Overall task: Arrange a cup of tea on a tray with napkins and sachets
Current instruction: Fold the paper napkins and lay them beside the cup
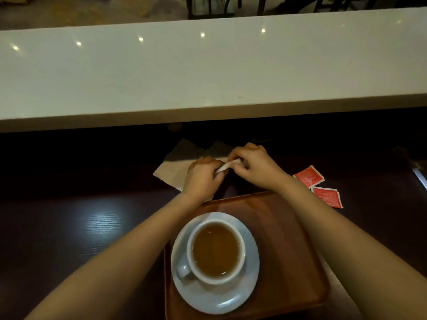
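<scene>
A white cup of tea [216, 250] stands on a white saucer [242, 294] on a brown wooden tray [288, 262] near me. Beyond the tray's far edge, my left hand [202, 179] and my right hand [255, 166] together pinch a small rolled white napkin [227, 165] between them. Under the hands lie flat napkins [172, 170] on the dark table. Two red sachets [308, 176] [328, 197] lie on the table right of the tray, beside my right forearm.
A raised white counter [208, 72] runs across the view behind the dark wooden table [80, 227]. Chair legs [208, 8] show beyond the counter. A shiny object [419, 174] lies at the table's right edge.
</scene>
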`<act>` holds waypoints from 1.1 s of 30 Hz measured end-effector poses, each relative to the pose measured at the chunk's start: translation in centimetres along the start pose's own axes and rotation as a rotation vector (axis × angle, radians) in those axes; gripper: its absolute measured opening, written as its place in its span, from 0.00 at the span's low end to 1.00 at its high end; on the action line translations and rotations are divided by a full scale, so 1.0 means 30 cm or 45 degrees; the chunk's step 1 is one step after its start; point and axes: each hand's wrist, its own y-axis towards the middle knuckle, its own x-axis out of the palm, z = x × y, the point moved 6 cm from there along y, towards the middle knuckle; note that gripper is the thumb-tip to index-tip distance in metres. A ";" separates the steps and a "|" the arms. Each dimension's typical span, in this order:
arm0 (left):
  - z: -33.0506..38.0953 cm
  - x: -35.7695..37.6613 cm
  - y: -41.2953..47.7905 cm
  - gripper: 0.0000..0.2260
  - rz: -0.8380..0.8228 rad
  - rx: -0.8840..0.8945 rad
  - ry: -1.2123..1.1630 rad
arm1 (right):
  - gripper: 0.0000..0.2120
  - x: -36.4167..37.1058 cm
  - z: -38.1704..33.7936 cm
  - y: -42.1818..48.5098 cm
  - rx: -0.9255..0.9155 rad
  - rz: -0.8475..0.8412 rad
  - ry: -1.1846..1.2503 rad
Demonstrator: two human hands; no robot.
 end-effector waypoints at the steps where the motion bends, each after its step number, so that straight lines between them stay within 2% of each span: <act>1: -0.011 -0.013 -0.013 0.11 0.018 -0.073 -0.123 | 0.10 -0.004 -0.008 0.007 0.001 -0.008 0.057; 5: -0.080 -0.045 -0.059 0.14 0.017 -0.383 -0.467 | 0.28 -0.010 0.027 0.009 0.130 -0.176 0.044; 7: -0.107 -0.049 -0.074 0.14 -0.020 -0.464 -0.611 | 0.24 -0.012 0.065 0.012 0.189 -0.165 0.010; 10: -0.146 -0.042 -0.099 0.09 -0.070 -0.614 -0.788 | 0.12 -0.004 0.105 0.027 0.333 -0.026 0.235; 14: -0.185 -0.031 -0.136 0.09 0.025 -0.683 -0.797 | 0.14 0.061 0.117 0.070 0.494 -0.005 0.404; 17: -0.210 -0.031 -0.162 0.03 0.191 -0.734 -0.781 | 0.17 0.108 0.122 0.114 0.575 -0.032 0.395; 21: -0.236 -0.049 -0.181 0.09 0.389 -0.811 -0.659 | 0.22 0.119 0.146 0.121 0.649 0.065 0.359; 24: -0.220 -0.077 -0.172 0.14 0.445 -0.707 -0.448 | 0.23 0.096 0.129 0.082 0.371 0.033 -0.050; 27: -0.147 -0.063 -0.136 0.11 0.298 -0.401 -0.196 | 0.20 0.117 0.101 0.031 -0.027 -0.168 -0.300; 29: -0.105 -0.020 -0.111 0.12 0.113 -0.267 -0.080 | 0.15 0.130 0.107 0.021 -0.084 -0.229 -0.375; 33: -0.078 0.044 -0.072 0.18 -0.119 -0.175 0.144 | 0.06 0.128 0.122 0.043 0.016 -0.128 -0.317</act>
